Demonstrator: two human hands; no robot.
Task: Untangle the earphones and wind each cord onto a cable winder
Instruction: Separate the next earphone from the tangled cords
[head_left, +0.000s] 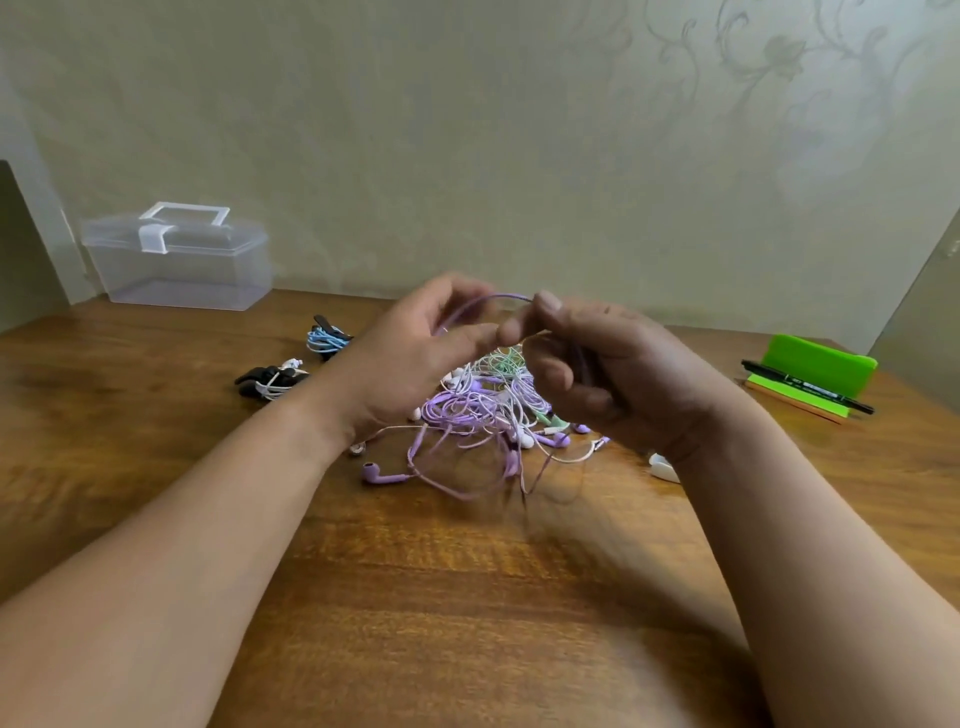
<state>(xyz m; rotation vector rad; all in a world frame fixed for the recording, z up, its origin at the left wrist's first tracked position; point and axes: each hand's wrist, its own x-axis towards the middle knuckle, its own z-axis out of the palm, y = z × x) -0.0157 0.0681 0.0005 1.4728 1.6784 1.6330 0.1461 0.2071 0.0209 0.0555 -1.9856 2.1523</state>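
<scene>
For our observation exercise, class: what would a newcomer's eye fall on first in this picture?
At the centre, the left hand and right hand hold a purple cord arched between them. Under them, a tangle of purple, white and green earphones lies on the wooden table. A clear plastic box stands far left.

Left hand (415, 353) and right hand (597, 369) pinch purple cord (498, 299) above tangle (483, 410).

soft, even daylight — hands (415, 358) motion-blurred, wide-angle bending at edges.

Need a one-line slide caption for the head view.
Left hand and right hand hold a purple cord above the earphone tangle on the table.
</scene>
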